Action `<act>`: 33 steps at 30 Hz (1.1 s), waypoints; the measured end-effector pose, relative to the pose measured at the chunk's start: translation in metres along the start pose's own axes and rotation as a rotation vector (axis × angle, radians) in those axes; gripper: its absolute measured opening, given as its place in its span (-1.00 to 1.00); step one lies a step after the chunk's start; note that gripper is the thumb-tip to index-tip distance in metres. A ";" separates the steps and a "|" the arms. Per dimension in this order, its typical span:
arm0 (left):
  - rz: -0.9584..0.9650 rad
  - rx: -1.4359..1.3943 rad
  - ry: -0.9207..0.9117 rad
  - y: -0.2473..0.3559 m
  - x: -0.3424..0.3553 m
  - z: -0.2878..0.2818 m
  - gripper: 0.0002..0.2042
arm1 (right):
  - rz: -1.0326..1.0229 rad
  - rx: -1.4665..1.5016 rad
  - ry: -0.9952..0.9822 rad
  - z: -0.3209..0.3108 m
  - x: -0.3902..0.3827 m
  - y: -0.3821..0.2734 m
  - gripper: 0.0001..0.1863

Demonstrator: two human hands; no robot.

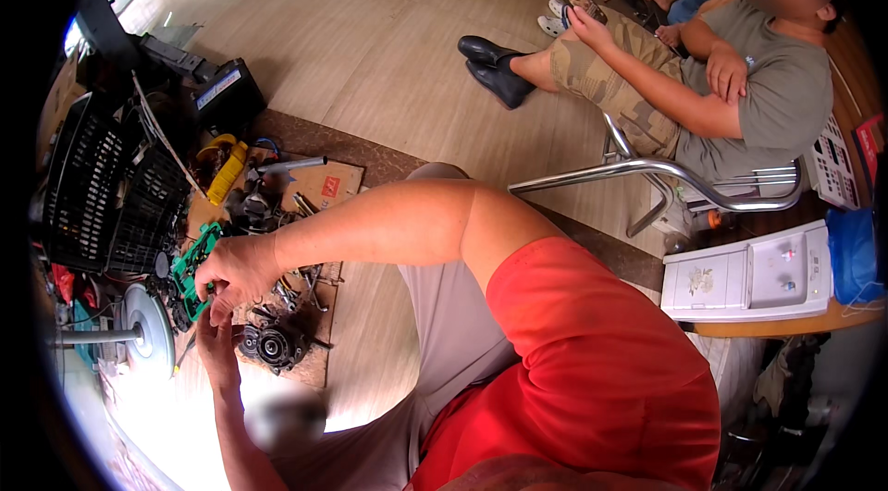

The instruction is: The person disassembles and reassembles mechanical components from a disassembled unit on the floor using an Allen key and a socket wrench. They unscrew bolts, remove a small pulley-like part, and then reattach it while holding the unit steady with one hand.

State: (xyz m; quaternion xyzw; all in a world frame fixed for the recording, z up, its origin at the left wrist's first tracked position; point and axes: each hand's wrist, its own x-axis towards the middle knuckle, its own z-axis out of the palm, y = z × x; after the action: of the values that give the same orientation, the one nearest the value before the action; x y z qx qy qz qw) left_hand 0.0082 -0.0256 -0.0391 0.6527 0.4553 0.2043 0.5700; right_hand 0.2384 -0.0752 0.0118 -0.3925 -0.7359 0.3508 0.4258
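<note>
red sleeve (592, 334) loomed closest; right hand (239, 269) hung over the green tray (189, 269), left hand (218, 350) close beside that hand, near the engine part (275, 345) on cardboard (350, 184) (whether either gripped anything, couldn't tell)!

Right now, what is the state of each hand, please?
Left hand: open or closed cannot be told.
Right hand: curled by the green object; grip contents cannot be told.
</note>
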 end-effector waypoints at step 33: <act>0.033 0.019 -0.047 0.000 -0.004 -0.001 -0.68 | -0.035 0.029 -0.085 0.001 0.003 -0.002 -0.49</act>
State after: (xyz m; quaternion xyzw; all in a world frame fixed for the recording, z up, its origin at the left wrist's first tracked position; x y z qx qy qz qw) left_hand 0.0059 -0.0286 -0.0378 0.6700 0.4331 0.1941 0.5708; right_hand 0.2359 -0.0740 0.0143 -0.3579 -0.7550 0.3705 0.4058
